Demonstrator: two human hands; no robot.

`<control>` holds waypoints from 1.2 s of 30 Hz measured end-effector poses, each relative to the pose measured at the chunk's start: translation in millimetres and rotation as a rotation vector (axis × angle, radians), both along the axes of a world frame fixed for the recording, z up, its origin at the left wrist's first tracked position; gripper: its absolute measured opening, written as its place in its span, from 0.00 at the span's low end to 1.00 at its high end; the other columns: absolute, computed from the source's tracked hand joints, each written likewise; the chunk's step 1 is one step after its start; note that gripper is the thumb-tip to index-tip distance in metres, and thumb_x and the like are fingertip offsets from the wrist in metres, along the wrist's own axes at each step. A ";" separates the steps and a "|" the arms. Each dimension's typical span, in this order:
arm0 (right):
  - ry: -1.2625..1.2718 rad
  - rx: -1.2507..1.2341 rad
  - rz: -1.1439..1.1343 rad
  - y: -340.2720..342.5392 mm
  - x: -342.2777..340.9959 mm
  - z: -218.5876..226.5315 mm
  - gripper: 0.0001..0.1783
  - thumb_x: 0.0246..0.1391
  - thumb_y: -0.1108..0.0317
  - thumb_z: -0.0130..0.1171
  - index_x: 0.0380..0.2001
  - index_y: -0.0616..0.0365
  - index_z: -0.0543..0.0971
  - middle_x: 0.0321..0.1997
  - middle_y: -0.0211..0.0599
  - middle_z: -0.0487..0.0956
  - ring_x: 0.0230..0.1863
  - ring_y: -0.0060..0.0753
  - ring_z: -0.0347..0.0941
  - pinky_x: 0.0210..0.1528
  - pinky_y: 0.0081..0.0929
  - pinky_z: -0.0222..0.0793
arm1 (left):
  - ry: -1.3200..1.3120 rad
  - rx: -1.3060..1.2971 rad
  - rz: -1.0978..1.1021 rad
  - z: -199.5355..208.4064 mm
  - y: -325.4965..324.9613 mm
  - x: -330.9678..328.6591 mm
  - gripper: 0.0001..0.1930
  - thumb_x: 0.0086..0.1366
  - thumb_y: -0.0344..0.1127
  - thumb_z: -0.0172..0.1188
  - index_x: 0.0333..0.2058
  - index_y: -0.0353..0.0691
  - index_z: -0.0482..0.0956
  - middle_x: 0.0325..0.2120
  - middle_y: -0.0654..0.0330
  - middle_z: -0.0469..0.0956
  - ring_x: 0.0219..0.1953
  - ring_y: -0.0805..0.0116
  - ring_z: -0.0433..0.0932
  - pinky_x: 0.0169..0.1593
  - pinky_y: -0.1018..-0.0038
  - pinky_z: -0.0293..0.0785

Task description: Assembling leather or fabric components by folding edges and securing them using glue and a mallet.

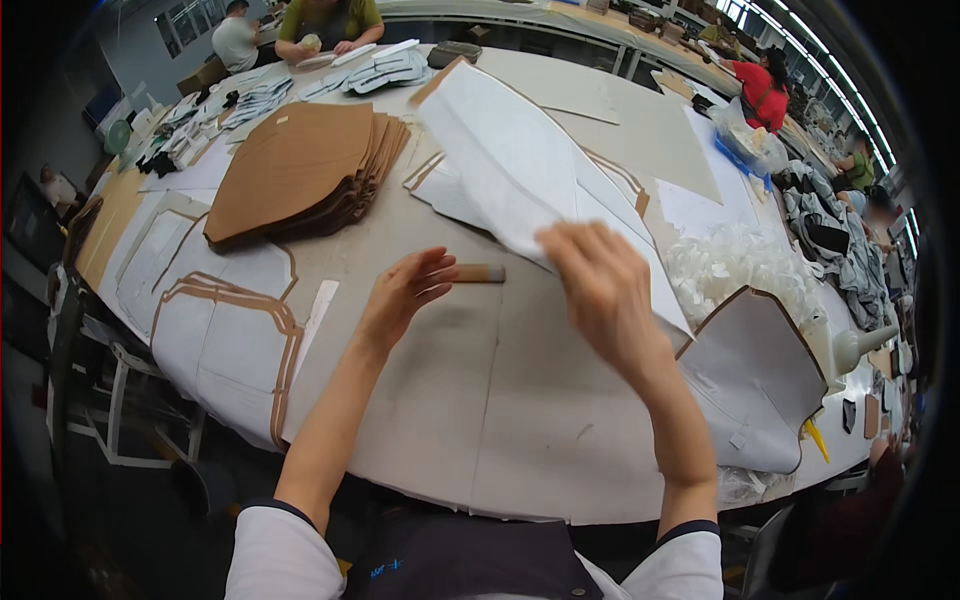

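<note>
The right hand (600,290) pinches a large white sheet (510,170), lifted beyond its fingers. The left hand (405,292), fingers loosely curled, appears to hold a small brown block (480,273) against the table (500,400).

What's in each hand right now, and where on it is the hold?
Right hand grips the white sheet at its near lower edge. Left hand holds a small brown block by one end.

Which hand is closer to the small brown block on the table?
Left. The left hand touches the brown block with its fingertips; the right hand is further right, gripping the white sheet.
</note>
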State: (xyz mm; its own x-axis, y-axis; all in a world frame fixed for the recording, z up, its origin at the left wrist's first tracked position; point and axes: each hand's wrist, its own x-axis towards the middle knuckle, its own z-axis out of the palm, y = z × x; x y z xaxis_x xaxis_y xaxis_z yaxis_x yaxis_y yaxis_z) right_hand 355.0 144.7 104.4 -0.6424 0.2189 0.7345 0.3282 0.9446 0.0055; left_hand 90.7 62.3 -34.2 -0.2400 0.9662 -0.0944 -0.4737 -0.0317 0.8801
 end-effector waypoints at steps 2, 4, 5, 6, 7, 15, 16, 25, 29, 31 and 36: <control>-0.147 0.032 0.084 -62.4 23.0 -13.6 0.23 0.42 0.76 0.61 0.46 0.70 0.80 0.41 0.45 0.80 0.42 0.42 0.78 0.37 0.32 0.72 | -0.112 0.041 0.032 2.8 -51.2 1.6 0.25 0.81 0.49 0.50 0.60 0.31 0.77 0.52 0.53 0.84 0.53 0.63 0.85 0.57 0.67 0.82; -0.275 0.002 0.126 -117.5 40.5 -38.1 0.29 0.42 0.74 0.61 0.51 0.73 0.79 0.44 0.49 0.79 0.44 0.41 0.77 0.36 0.31 0.70 | -0.062 0.010 0.094 9.9 -93.0 -0.4 0.28 0.81 0.54 0.47 0.61 0.32 0.76 0.51 0.52 0.84 0.49 0.64 0.85 0.56 0.67 0.83; -0.326 -0.030 0.131 -141.6 46.5 -57.1 0.30 0.42 0.73 0.61 0.53 0.73 0.78 0.46 0.50 0.79 0.45 0.41 0.77 0.35 0.30 0.70 | 0.085 -0.087 0.125 9.7 -111.8 -3.0 0.30 0.81 0.56 0.46 0.61 0.32 0.75 0.51 0.52 0.84 0.48 0.64 0.86 0.55 0.67 0.83; -0.330 -0.043 0.163 -161.3 47.6 -77.0 0.30 0.42 0.73 0.61 0.53 0.73 0.78 0.46 0.50 0.79 0.45 0.41 0.77 0.35 0.30 0.70 | -0.225 -0.377 0.063 -0.9 -123.3 -27.7 0.34 0.81 0.61 0.41 0.62 0.32 0.73 0.52 0.51 0.84 0.47 0.63 0.86 0.55 0.67 0.83; -0.376 -0.143 0.191 -178.8 48.0 -94.7 0.28 0.45 0.72 0.63 0.52 0.72 0.79 0.48 0.49 0.78 0.46 0.41 0.77 0.36 0.30 0.70 | -0.364 -0.215 -0.185 -36.1 -143.1 -58.9 0.37 0.81 0.63 0.37 0.64 0.31 0.70 0.54 0.49 0.82 0.51 0.61 0.85 0.58 0.66 0.82; -0.381 -0.567 0.134 -211.0 76.0 -124.5 0.21 0.55 0.68 0.70 0.51 0.63 0.80 0.54 0.45 0.77 0.52 0.45 0.76 0.47 0.39 0.71 | 0.115 -0.375 -0.202 -1.8 -174.3 -58.6 0.30 0.83 0.51 0.42 0.67 0.29 0.68 0.59 0.43 0.78 0.58 0.56 0.82 0.65 0.60 0.78; -0.354 -0.574 0.078 -208.1 83.3 -123.8 0.24 0.52 0.70 0.73 0.52 0.61 0.80 0.54 0.45 0.77 0.53 0.49 0.76 0.51 0.43 0.72 | 0.125 -0.382 -0.195 0.0 -176.8 -56.6 0.27 0.83 0.47 0.44 0.67 0.29 0.68 0.57 0.43 0.79 0.56 0.57 0.82 0.63 0.61 0.79; -0.413 -0.553 -0.068 -211.2 127.8 -122.2 0.26 0.47 0.71 0.75 0.50 0.61 0.80 0.55 0.45 0.77 0.54 0.51 0.76 0.53 0.46 0.72 | 0.343 -0.498 -0.219 -1.9 -214.3 -40.2 0.23 0.75 0.39 0.59 0.63 0.32 0.74 0.48 0.52 0.85 0.45 0.68 0.86 0.53 0.71 0.83; -0.410 -0.391 0.039 -203.9 123.8 -139.8 0.23 0.47 0.74 0.72 0.49 0.64 0.80 0.50 0.45 0.78 0.51 0.49 0.77 0.49 0.42 0.75 | 0.465 -0.538 -0.122 -5.9 -214.2 -17.9 0.19 0.70 0.37 0.68 0.54 0.32 0.82 0.37 0.60 0.87 0.41 0.76 0.84 0.45 0.77 0.82; -0.440 -0.375 0.069 -200.9 120.1 -139.9 0.22 0.46 0.76 0.72 0.47 0.64 0.80 0.48 0.45 0.78 0.48 0.49 0.78 0.46 0.42 0.75 | 0.509 -0.543 -0.048 -11.4 -215.0 -12.0 0.14 0.68 0.36 0.69 0.48 0.33 0.85 0.33 0.63 0.86 0.36 0.79 0.82 0.41 0.79 0.80; -0.471 -0.455 0.205 -193.5 92.4 -127.0 0.15 0.50 0.78 0.70 0.42 0.62 0.80 0.43 0.41 0.78 0.43 0.44 0.78 0.42 0.39 0.76 | 0.503 -0.516 0.011 -19.2 -223.9 -28.7 0.09 0.68 0.31 0.69 0.42 0.32 0.84 0.28 0.65 0.85 0.30 0.80 0.80 0.36 0.79 0.78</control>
